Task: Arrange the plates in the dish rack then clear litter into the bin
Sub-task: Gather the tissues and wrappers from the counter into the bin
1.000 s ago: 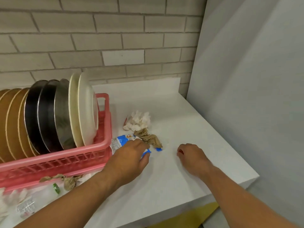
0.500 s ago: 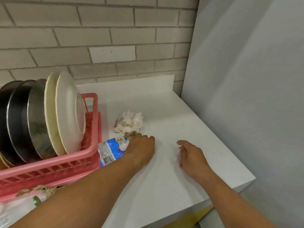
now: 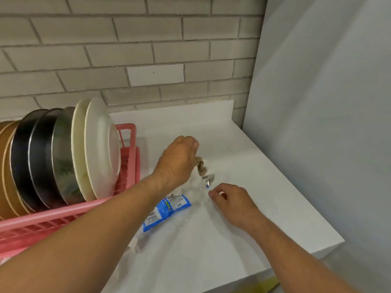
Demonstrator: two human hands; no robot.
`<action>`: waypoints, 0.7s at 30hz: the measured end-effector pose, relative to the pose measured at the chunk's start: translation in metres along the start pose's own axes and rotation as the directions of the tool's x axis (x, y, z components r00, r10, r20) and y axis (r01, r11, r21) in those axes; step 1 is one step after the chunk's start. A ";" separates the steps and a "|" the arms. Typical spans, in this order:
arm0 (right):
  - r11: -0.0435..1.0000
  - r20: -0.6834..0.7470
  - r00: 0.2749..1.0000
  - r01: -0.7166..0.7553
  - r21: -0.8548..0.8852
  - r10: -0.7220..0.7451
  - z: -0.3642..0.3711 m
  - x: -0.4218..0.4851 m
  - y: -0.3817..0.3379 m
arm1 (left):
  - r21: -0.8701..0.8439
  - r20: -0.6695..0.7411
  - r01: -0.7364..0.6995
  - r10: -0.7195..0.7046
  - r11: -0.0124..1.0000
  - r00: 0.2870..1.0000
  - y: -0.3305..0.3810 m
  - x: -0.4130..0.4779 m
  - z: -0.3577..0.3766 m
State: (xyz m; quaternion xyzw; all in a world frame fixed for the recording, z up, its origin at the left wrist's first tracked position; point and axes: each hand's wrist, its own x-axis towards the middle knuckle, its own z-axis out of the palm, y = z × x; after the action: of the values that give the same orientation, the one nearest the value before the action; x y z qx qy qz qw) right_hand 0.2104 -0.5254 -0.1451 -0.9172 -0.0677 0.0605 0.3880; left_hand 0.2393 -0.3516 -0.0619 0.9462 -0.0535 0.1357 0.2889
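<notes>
**Gathering litter beside a filled dish rack**

A white counter [image 3: 254, 166] runs to a corner wall on the right. At the left, a pink dish rack [image 3: 127, 132] holds plates [image 3: 101, 144] upright on edge: brown, black, metal and white.

Just right of the rack, the left hand [image 3: 178, 160] curls around a crumpled brown paper [image 3: 201, 167], which dangles from under its fingers. A small silvery scrap [image 3: 208, 178] lies just near of it.

Nearer again, a blue wrapper [image 3: 167, 210] lies flat on the counter, partly hidden by the left forearm.

The right hand [image 3: 231, 200] rests near the scrap with its fingers loosely curled. Whether it pinches anything cannot be told. No bin is in view.

The litter looks light, soft and crushable, so it should bunch into one fist. The glossy wrapper may slip and is probably best pinched at an edge.
</notes>
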 end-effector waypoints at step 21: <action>0.980 0.121 0.984 0.147 -0.134 -0.131 0.044 0.021 -0.035 | 0.051 0.041 0.006 -0.008 0.999 0.999 -0.028 -0.019 -0.035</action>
State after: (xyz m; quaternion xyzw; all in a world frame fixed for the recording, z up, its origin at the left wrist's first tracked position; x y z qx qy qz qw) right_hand 0.2209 -0.4666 -0.1514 -0.9308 -0.1575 0.0791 0.3203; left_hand 0.2187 -0.3084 -0.0546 0.9560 -0.0527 0.1166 0.2639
